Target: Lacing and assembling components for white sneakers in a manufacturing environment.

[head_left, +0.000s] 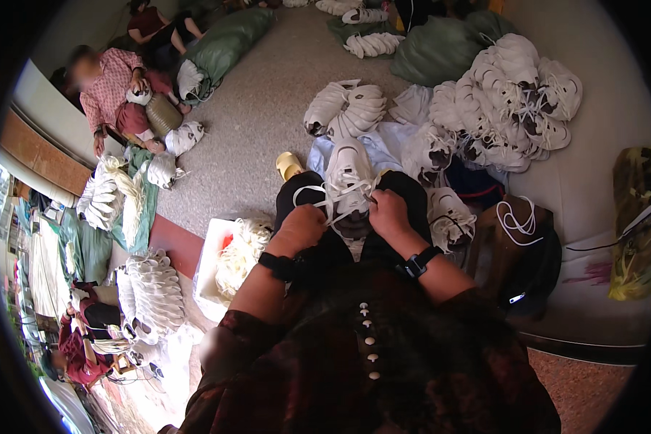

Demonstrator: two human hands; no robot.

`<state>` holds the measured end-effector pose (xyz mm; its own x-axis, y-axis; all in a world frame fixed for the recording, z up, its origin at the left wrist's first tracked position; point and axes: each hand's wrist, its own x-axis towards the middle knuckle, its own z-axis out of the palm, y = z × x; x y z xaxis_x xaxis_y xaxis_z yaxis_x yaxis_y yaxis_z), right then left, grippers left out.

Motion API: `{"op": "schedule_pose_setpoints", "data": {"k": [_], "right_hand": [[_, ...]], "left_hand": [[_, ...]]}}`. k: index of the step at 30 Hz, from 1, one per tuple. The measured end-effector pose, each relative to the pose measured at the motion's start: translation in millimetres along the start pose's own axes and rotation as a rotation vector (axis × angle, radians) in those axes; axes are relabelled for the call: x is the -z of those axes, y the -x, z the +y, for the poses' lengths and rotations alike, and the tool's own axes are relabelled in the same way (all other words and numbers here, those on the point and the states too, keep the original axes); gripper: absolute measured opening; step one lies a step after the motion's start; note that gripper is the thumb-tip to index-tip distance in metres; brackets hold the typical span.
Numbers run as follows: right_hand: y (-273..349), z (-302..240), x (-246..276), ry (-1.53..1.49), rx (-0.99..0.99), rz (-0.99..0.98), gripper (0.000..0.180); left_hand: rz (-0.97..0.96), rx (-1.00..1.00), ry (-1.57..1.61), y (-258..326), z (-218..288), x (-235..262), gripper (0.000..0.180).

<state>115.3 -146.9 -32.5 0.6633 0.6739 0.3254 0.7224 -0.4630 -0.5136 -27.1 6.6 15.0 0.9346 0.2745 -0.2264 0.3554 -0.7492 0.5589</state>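
Observation:
A white lace-up shoe upper lies between my knees, its toe pointing away from me and its dark inside toward my body. White lace runs in loose loops across its eyelets. My left hand is closed at the left side of the opening, on the lace. At the right side, my right hand is closed by the eyelets with a lace strand at its fingertips. A small dark bit shows there, too small to name. Both hands' fingertips are partly hidden.
A white box of loose laces stands by my left knee. Shoe uppers are heaped at the far right, near green sacks. One upper lies beside my right knee. Other people sit at the left among bundled uppers.

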Motion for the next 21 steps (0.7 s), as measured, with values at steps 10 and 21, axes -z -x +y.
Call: {"op": "schedule_pose_setpoints", "data": {"k": [10, 21], "right_hand": [[-17.4, -40.2, -2.0, -0.375, 0.198, -0.186, 0.004], [-18.5, -48.5, -6.5, -0.796, -0.394, -0.511, 0.013]], "left_hand": [[0.401, 0.120, 1.304, -2.5, -35.5, -15.1, 0.006], [0.437, 0.088, 1.165, -36.0, -29.3, -31.5, 0.006]]}}
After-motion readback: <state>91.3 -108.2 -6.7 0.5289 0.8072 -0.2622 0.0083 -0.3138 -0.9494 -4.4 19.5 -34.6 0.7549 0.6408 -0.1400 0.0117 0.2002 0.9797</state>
